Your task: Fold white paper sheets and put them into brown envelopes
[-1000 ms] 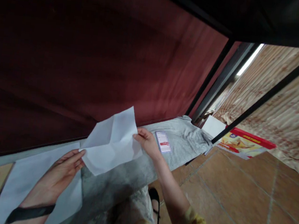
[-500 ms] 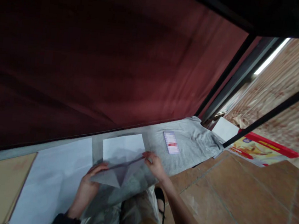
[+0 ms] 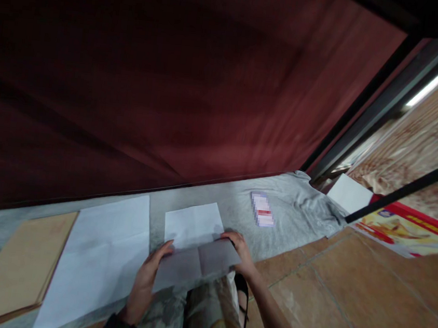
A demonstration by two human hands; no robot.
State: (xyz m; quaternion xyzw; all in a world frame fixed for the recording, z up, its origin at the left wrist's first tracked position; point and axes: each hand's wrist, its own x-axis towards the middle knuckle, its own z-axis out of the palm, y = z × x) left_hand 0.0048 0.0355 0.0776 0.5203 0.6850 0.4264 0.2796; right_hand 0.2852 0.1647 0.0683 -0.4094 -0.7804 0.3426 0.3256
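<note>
A white sheet of paper [image 3: 194, 224] lies on the grey cloth [image 3: 296, 208], its near half [image 3: 192, 265] bent up towards me along a crease. My left hand [image 3: 149, 275] grips the sheet's left edge, thumb on top. My right hand [image 3: 242, 250] pinches the right end of the crease, fingers closed on the paper. A black band sits on my left wrist.
A larger white sheet [image 3: 99, 256] lies left of the folded one, and a brown board [image 3: 16, 268] left of that. A small card [image 3: 261, 209] rests on the cloth to the right. A white sheet [image 3: 351, 193] and a red-edged printed box [image 3: 404, 228] lie on the tiled floor [image 3: 345, 302].
The sheet was held up in the air with both hands. It has come down onto the cloth and now lies there folded along a crease, both hands still on it.
</note>
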